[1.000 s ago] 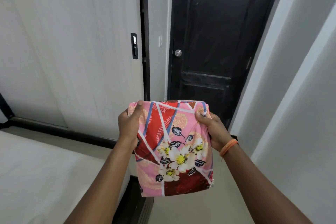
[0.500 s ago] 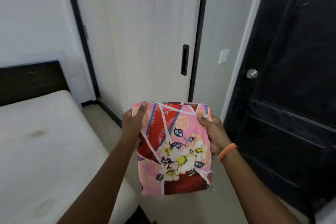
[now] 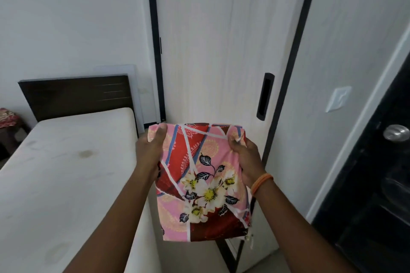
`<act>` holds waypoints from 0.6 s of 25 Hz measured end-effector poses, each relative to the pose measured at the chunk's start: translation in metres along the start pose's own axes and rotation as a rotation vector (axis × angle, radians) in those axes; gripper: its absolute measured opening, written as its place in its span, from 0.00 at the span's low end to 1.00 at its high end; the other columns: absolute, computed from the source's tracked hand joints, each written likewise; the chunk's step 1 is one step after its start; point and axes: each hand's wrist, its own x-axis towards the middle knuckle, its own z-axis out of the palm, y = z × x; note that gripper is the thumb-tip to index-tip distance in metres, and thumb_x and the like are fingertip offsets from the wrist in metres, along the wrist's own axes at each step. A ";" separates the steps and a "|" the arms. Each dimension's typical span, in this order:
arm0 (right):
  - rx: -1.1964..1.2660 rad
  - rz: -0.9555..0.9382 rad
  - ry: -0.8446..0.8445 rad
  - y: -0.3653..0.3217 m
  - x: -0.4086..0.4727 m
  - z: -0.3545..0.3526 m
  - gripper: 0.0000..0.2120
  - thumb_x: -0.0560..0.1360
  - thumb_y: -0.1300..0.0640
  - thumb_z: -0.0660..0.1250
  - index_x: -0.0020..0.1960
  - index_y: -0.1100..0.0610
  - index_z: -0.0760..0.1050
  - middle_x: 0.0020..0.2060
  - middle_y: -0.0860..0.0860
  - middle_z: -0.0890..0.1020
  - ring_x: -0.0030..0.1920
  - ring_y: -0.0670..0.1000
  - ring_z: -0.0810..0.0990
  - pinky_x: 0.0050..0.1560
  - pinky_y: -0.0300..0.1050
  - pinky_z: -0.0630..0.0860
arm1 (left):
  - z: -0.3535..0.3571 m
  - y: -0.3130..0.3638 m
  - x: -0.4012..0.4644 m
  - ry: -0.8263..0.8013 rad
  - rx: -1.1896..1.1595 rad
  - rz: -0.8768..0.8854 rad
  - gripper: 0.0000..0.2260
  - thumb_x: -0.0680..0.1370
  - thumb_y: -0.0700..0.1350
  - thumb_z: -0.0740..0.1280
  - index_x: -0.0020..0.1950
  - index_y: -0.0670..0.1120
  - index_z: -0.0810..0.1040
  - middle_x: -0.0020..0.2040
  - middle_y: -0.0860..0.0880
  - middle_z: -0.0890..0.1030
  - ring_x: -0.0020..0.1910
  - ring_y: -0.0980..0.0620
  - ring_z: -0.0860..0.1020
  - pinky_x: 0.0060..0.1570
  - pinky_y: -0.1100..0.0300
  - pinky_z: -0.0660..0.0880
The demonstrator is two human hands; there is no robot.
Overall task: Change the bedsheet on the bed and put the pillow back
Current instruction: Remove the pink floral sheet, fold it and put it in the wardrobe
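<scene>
A folded bedsheet (image 3: pixel 200 186), pink and red with white flowers, hangs in front of me at chest height. My left hand (image 3: pixel 150 150) grips its upper left edge, thumb on top. At the upper right corner my right hand (image 3: pixel 246 159), an orange band at the wrist, pinches the cloth. The bed's bare white mattress (image 3: pixel 60 175), with a few faint stains, lies to the left below a dark wooden headboard (image 3: pixel 75 95). No pillow shows in the view.
A white sliding wardrobe door (image 3: pixel 217 51) with a black recessed handle (image 3: pixel 265 96) stands straight ahead. A black door with a round metal knob (image 3: pixel 396 132) is at the right edge. A red patterned cloth on a dark stool (image 3: pixel 7 117) sits beyond the bed's far left.
My view has swung left from the black door toward the bed, bringing the headboard and more mattress into sight. Both hands still hold the folded sheet the same way.
</scene>
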 end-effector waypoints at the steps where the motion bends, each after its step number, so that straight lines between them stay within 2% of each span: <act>1: 0.008 -0.008 -0.013 0.008 0.024 0.007 0.10 0.78 0.56 0.68 0.58 0.58 0.80 0.51 0.58 0.85 0.53 0.60 0.84 0.57 0.59 0.79 | 0.003 -0.007 0.022 0.030 -0.005 0.008 0.15 0.77 0.60 0.66 0.51 0.49 0.78 0.42 0.50 0.85 0.38 0.49 0.85 0.31 0.62 0.78; 5: -0.057 -0.011 -0.045 0.030 0.132 0.054 0.10 0.79 0.55 0.66 0.58 0.57 0.80 0.49 0.56 0.86 0.52 0.58 0.85 0.54 0.56 0.81 | 0.011 -0.023 0.123 0.127 -0.035 -0.006 0.14 0.77 0.60 0.66 0.48 0.50 0.78 0.43 0.49 0.85 0.39 0.49 0.85 0.34 0.60 0.79; 10: -0.070 -0.053 -0.097 0.027 0.265 0.124 0.09 0.80 0.55 0.66 0.56 0.57 0.80 0.47 0.54 0.86 0.48 0.54 0.85 0.44 0.45 0.82 | 0.016 -0.007 0.257 0.191 -0.023 0.034 0.14 0.77 0.61 0.65 0.47 0.50 0.77 0.42 0.51 0.85 0.38 0.51 0.85 0.35 0.62 0.79; 15: -0.047 -0.054 -0.161 0.046 0.391 0.174 0.13 0.79 0.51 0.66 0.59 0.57 0.79 0.50 0.55 0.86 0.51 0.57 0.85 0.52 0.55 0.82 | 0.019 -0.001 0.369 0.216 0.022 0.109 0.14 0.77 0.61 0.65 0.48 0.51 0.77 0.42 0.53 0.85 0.39 0.54 0.85 0.36 0.63 0.80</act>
